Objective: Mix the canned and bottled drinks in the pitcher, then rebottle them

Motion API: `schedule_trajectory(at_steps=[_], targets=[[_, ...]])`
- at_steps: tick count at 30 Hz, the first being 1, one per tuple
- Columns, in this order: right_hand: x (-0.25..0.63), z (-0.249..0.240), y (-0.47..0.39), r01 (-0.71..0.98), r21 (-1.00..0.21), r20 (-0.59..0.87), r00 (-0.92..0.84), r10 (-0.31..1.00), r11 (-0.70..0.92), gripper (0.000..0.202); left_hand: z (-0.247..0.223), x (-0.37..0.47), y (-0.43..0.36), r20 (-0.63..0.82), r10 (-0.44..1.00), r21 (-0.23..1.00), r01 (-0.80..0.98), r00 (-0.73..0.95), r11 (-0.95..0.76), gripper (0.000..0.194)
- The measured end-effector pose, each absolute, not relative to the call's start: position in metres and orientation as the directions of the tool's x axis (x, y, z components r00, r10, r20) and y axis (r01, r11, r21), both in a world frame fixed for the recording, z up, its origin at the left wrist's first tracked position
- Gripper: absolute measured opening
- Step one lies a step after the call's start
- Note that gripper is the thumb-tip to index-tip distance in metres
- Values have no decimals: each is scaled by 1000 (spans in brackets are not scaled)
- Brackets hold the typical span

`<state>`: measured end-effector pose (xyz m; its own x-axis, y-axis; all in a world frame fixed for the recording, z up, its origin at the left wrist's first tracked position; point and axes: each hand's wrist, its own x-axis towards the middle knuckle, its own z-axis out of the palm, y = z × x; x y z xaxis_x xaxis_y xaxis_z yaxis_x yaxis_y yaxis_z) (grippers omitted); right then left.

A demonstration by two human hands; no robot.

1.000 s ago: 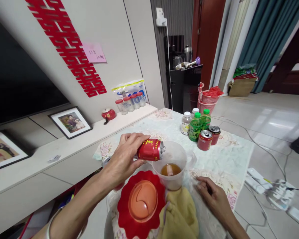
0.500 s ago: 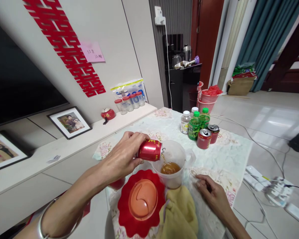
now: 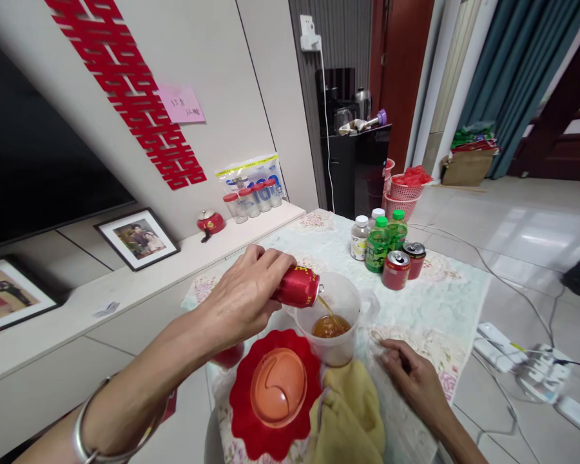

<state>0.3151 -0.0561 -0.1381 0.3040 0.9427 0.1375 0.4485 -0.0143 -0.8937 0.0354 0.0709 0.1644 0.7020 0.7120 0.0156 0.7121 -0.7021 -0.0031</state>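
My left hand [image 3: 251,290] is wrapped round a red can [image 3: 298,287], tipped on its side over the rim of a translucent plastic jug [image 3: 339,351]. A thin stream of brown liquid [image 3: 331,326] runs from the can's opening into the jug, where more of it lies at the bottom. To the right of the jug, my right hand [image 3: 410,377] rests by the tablecloth with its fingers curled; whether anything is between them is hidden. A red scalloped dish [image 3: 244,409] with an orange centre and a yellow cloth [image 3: 350,415] are in front of the jug.
Two red cans [image 3: 396,270], green-capped bottles [image 3: 377,248] and white-capped bottles [image 3: 359,240] stand at the table's back right. Along the left runs a white ledge [image 3: 188,254] with framed photos [image 3: 136,238] and lidded jars [image 3: 235,208]. Cables and power strips [image 3: 495,348] lie on the right floor.
My left hand and the can have moved slightly right and up, with the can tipped more downward. The liquid stream is longer and clearer. My right hand has stayed in place.
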Motion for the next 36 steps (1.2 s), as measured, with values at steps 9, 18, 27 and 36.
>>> schedule_trajectory(at_steps=[9, 18, 27, 36], targets=[[315, -135, -56, 467, -884, 140, 301, 943, -18, 38, 169, 43, 71, 28, 689, -167, 683, 725, -711, 41], [315, -132, -58, 478, -878, 142, 292, 946, -16, 39, 169, 54, 71, 32, 629, -360, 596, 777, -718, 42], [314, -127, -58, 492, -870, 139, 293, 946, -25, 40, 169, 71, 63, 9, 604, -459, 540, 797, -705, 41], [314, -128, -57, 499, -867, 161, 298, 941, -10, 38, 165, 80, 54, -33, 562, -482, 479, 827, -733, 32]])
